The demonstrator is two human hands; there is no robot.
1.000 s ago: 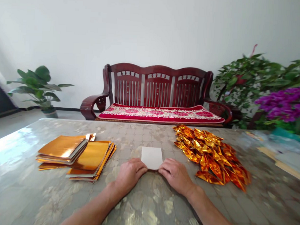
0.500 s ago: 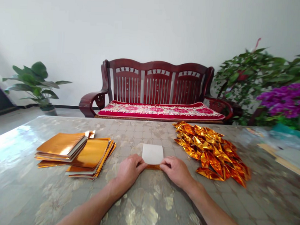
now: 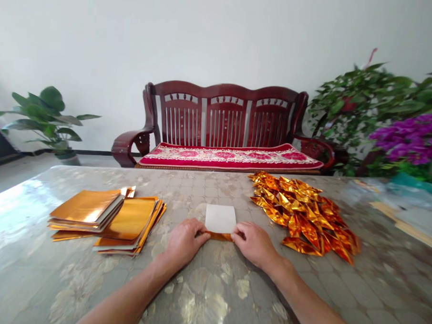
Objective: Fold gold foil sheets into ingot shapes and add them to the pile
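A sheet of foil paper point(image 3: 220, 218) lies on the table in front of me, its white side up, with a narrow orange-gold strip folded over along the near edge. My left hand point(image 3: 188, 238) pinches the left end of that strip between thumb and fingers. At the right end, my right hand point(image 3: 251, 241) pinches it in the same way. To the left lie stacks of flat gold foil sheets point(image 3: 127, 220). On the right is a heap of folded, pointed gold foil pieces point(image 3: 303, 213).
The table point(image 3: 210, 295) has a glossy floral cover. Clear plastic bags point(image 3: 408, 189) and pale flat sheets lie at its right edge. Beyond it stands a dark red wooden bench point(image 3: 225, 114) with a patterned cushion. Potted plants point(image 3: 53, 112) and purple flowers point(image 3: 413, 137) flank it.
The view has shifted slightly. Both hands keep their pinch at the ends of the folded strip, and the paper looks nearly the same.
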